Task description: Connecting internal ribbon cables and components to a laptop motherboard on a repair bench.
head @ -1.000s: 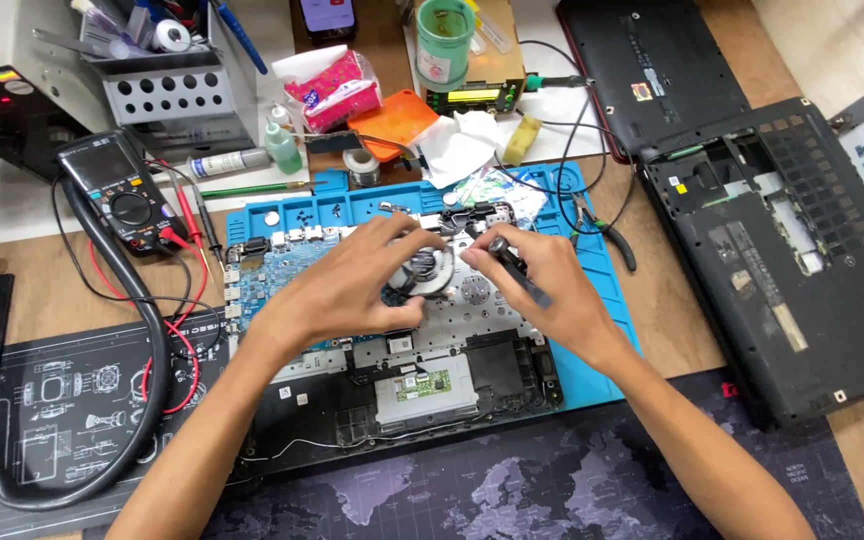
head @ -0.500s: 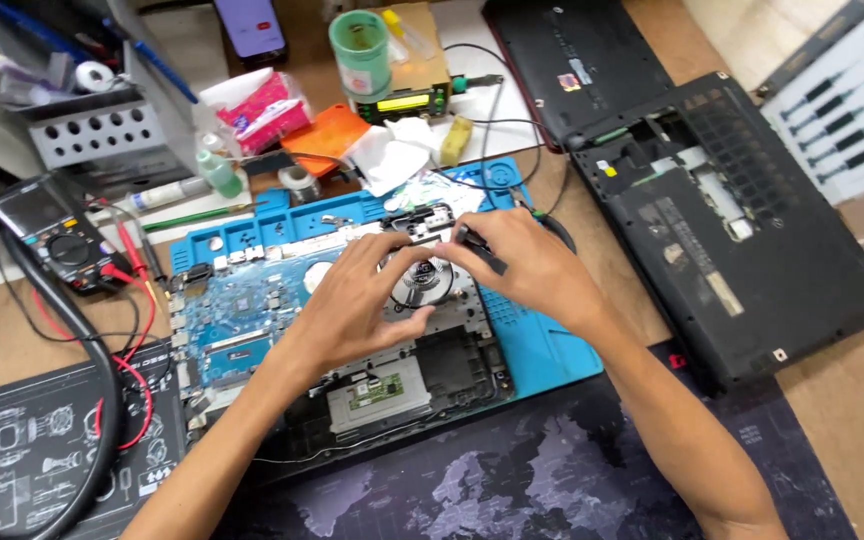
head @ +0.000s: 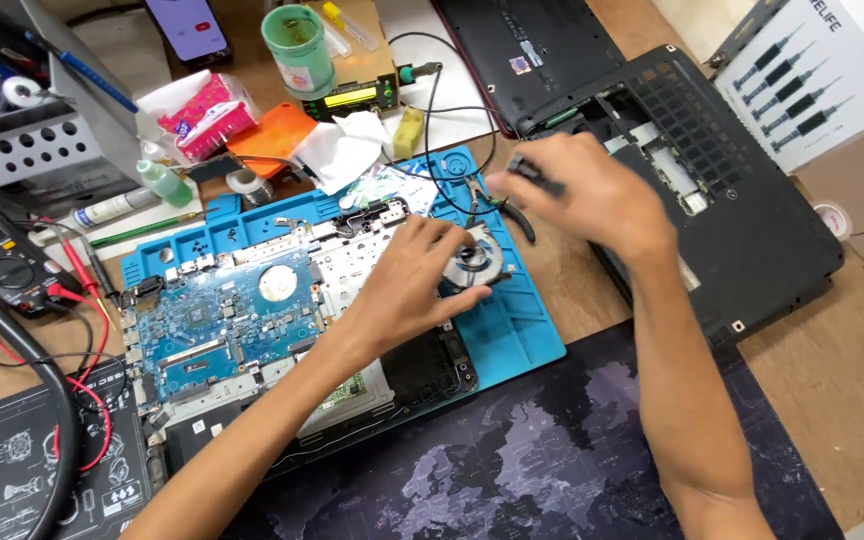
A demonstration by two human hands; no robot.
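An opened laptop with a blue motherboard (head: pixel 222 320) lies on a blue work mat (head: pixel 512 330). My left hand (head: pixel 407 285) rests on the laptop's right side, its fingers curled around the edge of a round cooling fan (head: pixel 479 262). My right hand (head: pixel 592 195) hovers to the right of the fan, above the mat's far corner and the edge of a black laptop bottom cover (head: pixel 742 230). It grips a small dark tool (head: pixel 535 178), blurred by motion, with its tip pointing left.
A multimeter (head: pixel 2 262) with red leads sits at the left, and a phone (head: pixel 190 25) and green cup (head: pixel 297 45) at the back. Small pliers (head: pixel 509 207) lie on the mat's corner. A white box (head: pixel 822 70) stands far right, with a dark map-print desk mat (head: pixel 512 450) in front.
My right hand has lifted off the fan area and swung right with the dark tool. My left hand stays at the fan. The camera view has shifted left and down.
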